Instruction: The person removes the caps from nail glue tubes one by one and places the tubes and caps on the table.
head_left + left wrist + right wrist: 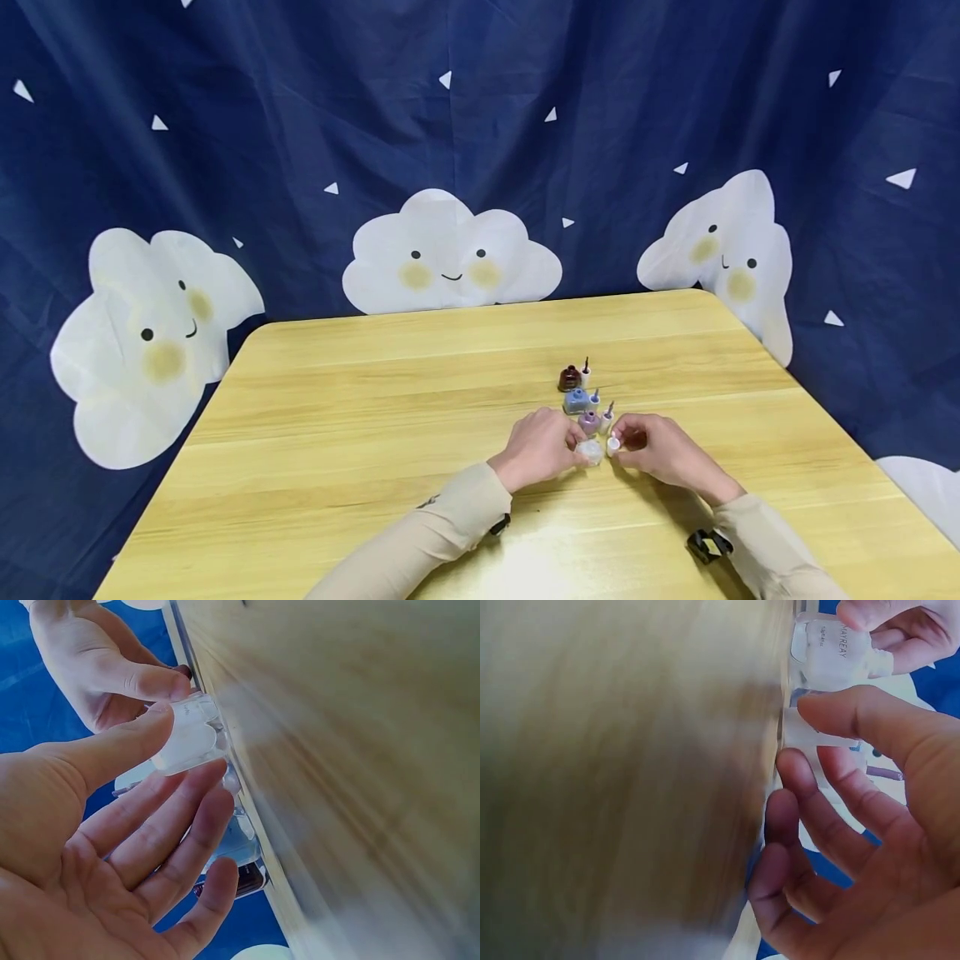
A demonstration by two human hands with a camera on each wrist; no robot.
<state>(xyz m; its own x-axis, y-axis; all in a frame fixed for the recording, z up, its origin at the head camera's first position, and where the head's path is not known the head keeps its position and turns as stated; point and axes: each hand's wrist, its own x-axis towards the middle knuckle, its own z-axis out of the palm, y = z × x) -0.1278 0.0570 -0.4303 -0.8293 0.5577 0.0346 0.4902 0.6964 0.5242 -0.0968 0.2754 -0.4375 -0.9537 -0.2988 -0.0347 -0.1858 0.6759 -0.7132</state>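
Observation:
My left hand [542, 446] pinches a nail polish bottle [589, 452] with whitish-clear contents between thumb and fingers. The bottle stands upright on the table; its printed label faces the right wrist view. Just right of it, my right hand [663, 450] holds a white nail polish cap [613, 445] between thumb and fingertips, low at the tabletop. Behind them stand a purple bottle [588, 422], a blue bottle [577, 401] and a dark red bottle [569, 378], all uncapped. Beside each is its white cap, brush pointing up: purple's cap [607, 419], blue's cap [594, 400], red's cap [586, 377].
The bottles and caps form two short rows on a light wooden table [360, 408], right of its middle. A dark blue curtain [300, 100] with smiling white clouds hangs behind the far edge. Black bands [708, 546] are at the sleeve cuffs.

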